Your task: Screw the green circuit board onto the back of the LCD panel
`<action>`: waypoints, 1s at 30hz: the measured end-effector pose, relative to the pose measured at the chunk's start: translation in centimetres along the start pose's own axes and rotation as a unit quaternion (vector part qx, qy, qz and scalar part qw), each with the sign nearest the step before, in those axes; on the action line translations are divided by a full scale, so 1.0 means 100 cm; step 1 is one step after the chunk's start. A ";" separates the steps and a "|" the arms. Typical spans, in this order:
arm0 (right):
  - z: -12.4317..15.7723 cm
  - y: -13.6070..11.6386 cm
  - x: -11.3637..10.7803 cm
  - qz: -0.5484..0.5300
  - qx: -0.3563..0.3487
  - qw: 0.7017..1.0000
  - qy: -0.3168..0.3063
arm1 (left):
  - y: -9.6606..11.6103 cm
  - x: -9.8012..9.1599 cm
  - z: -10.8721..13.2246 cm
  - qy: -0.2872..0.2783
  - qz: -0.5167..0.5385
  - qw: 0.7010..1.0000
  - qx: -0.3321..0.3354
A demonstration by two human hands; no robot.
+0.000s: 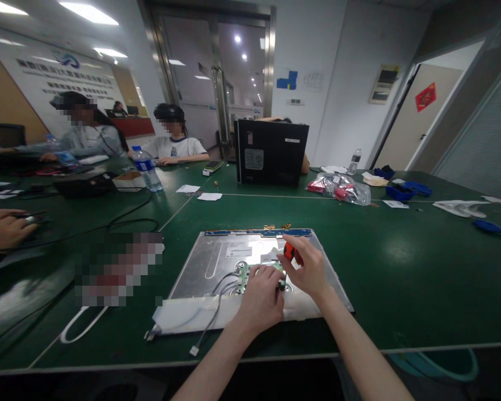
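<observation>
A flat display panel (194,264) lies metal back up on the table in front of me, a blue circuit strip (234,233) along its far edge. A small green circuit board (244,274) sits mid-panel, and grey cables with a white connector (194,351) trail from it toward me. My left hand (262,295) is bent over this board, fingers together and gripping it; the fingertips are partly hidden. In my right hand (308,266) is a screwdriver (289,252) with an orange and black handle, held upright, its shaft reaching down beside my left fingers.
A black computer case (271,153) stands across the green table (384,289). Bagged red items (340,188) lie to its right. On the left are a water bottle (147,170), black cables and a co-worker's hand (8,228). Other people sit behind.
</observation>
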State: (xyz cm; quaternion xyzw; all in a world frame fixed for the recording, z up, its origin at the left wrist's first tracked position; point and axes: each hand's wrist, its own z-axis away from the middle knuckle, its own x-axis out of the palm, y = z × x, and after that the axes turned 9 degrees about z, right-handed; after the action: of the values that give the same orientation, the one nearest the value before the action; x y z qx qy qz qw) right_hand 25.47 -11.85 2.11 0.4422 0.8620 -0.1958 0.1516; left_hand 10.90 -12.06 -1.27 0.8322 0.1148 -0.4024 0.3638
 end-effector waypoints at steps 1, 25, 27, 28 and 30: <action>0.000 0.000 0.000 -0.003 0.001 1.000 -0.004 | 0.000 0.000 0.000 -0.001 -0.001 1.000 0.000; 0.000 0.000 -0.001 -0.015 0.010 1.000 -0.024 | 0.000 0.001 0.000 -0.006 -0.001 1.000 -0.001; -0.001 0.000 -0.001 -0.012 0.007 1.000 -0.018 | 0.000 0.002 0.000 -0.004 -0.002 1.000 0.002; -0.001 0.000 -0.001 -0.010 0.006 1.000 -0.013 | 0.000 0.002 0.000 -0.005 -0.002 1.000 0.002; -0.001 0.000 0.000 -0.007 0.005 1.000 -0.003 | 0.000 0.002 0.000 -0.008 -0.004 1.000 0.002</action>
State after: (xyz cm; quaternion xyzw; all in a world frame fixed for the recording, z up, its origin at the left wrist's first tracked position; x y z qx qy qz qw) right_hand 25.46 -11.80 2.19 0.4364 0.8635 -0.2029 0.1506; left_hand 10.98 -12.09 -1.42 0.8291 0.1145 -0.4107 0.3618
